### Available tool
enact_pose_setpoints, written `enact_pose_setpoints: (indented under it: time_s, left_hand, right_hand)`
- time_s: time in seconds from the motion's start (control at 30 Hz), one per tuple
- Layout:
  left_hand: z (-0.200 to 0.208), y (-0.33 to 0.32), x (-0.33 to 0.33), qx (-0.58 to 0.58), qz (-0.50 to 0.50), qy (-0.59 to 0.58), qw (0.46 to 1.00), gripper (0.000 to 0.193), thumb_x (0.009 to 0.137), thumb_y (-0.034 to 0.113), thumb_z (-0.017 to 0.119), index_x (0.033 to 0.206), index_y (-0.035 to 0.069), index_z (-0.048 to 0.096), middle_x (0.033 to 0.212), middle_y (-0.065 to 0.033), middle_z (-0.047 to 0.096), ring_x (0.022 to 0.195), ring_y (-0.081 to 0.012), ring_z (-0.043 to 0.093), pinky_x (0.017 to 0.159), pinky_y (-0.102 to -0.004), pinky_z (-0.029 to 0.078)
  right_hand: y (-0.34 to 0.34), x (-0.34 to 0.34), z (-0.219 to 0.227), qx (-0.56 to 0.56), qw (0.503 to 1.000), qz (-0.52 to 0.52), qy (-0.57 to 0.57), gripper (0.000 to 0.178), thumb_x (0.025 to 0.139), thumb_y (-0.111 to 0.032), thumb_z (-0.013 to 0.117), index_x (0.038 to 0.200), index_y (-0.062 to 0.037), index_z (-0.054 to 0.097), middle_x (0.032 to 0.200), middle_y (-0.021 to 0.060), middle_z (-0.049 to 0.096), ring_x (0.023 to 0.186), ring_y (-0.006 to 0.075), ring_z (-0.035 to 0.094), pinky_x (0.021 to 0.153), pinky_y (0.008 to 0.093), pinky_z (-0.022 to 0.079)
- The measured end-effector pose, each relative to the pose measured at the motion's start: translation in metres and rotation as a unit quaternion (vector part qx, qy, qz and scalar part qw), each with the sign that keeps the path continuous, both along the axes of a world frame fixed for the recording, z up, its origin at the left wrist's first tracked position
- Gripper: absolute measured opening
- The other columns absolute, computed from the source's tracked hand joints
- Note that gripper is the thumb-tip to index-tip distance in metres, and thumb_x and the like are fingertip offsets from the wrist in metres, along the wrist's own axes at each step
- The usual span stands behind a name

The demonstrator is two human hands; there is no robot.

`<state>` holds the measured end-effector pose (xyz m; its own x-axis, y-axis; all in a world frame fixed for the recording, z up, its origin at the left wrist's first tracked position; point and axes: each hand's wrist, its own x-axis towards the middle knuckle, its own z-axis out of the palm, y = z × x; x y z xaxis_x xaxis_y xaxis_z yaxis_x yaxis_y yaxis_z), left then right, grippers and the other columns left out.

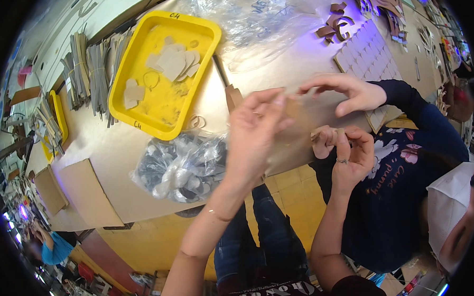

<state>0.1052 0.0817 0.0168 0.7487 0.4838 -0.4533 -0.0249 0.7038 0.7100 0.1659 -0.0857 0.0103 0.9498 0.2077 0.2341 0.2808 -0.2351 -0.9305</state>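
Note:
My left hand [257, 126] is raised over the near edge of the work table, fingers drawn together in a pinch. Its fingertips are blurred, and whatever they hold cannot be made out. To the right, my right hand [352, 156] wears a ring and has its thumb and fingers pinched; anything between them is too small to name. A co-worker's hand [343, 90] reaches in from the right with fingers apart, close to my left fingertips. The co-worker's other hand [324, 141] is right beside my right fingertips. Behind my left hand lies a brown strip [234, 98].
A yellow tray [119, 89] holds pale flat pieces [177, 61]. Near it lies a knotted clear bag [182, 169] of dark pieces. Bundled grey strips [75, 70], plastic sheeting [263, 20], brown curved pieces [340, 24] and a panel of pale pieces [367, 49] lie around the table.

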Motion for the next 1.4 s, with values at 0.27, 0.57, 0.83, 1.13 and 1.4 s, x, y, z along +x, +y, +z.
enact_pose_setpoints:
  time_s: [0.27,0.57,0.83,1.13,1.4]
  left_hand:
    - [-0.007,-0.052,0.049,-0.115,-0.003,-0.085,0.990,0.021,0.092,0.012,0.060,0.105,-0.004,0.057,0.088,-0.0080,0.063,0.071,-0.0071,0.061,0.061,-0.0188,0.049]
    - [0.009,-0.060,0.045,0.009,0.022,-0.066,0.998,0.025,0.090,0.006,0.059,0.111,-0.006,0.055,0.093,-0.0071,0.066,0.080,-0.0097,0.062,0.073,-0.0225,0.051]
    - [-0.032,0.035,-0.034,0.433,0.028,0.178,0.883,0.031,0.087,0.009,0.058,0.117,0.001,0.055,0.086,-0.0121,0.062,0.077,-0.0177,0.064,0.067,-0.0296,0.050]
    - [-0.070,0.053,-0.039,0.288,-0.091,0.147,0.942,0.037,0.087,0.003,0.062,0.122,-0.004,0.050,0.086,-0.0062,0.066,0.073,-0.0063,0.059,0.066,-0.0203,0.048]
    - [-0.053,0.052,-0.025,0.128,-0.083,0.125,0.980,0.032,0.086,0.006,0.065,0.114,-0.003,0.054,0.079,-0.0035,0.066,0.068,-0.0031,0.059,0.061,-0.0169,0.046]
  right_hand:
    - [-0.014,-0.027,-0.019,0.004,0.997,-0.076,0.007,0.012,0.086,0.006,0.059,0.095,0.0016,0.052,0.092,0.0065,0.056,0.081,0.0106,0.053,0.077,0.0228,0.044]
    - [0.008,-0.048,-0.056,-0.291,0.944,0.080,0.131,0.029,0.080,-0.010,0.068,0.105,0.0006,0.057,0.098,0.0105,0.058,0.090,0.0207,0.054,0.084,0.0335,0.043]
    - [0.100,-0.027,-0.064,-0.243,0.957,0.149,-0.055,0.031,0.082,-0.018,0.068,0.108,-0.0019,0.060,0.104,0.0122,0.058,0.102,0.0293,0.051,0.088,0.0390,0.040]
    - [0.118,-0.010,-0.072,-0.019,0.943,0.180,0.280,0.015,0.086,-0.013,0.067,0.090,0.0005,0.067,0.081,0.0061,0.063,0.079,0.0137,0.059,0.071,0.0271,0.046]
    - [0.110,-0.015,-0.069,0.043,0.988,0.099,0.109,0.015,0.087,-0.011,0.065,0.091,0.0036,0.065,0.082,0.0043,0.064,0.078,0.0099,0.057,0.070,0.0244,0.046]
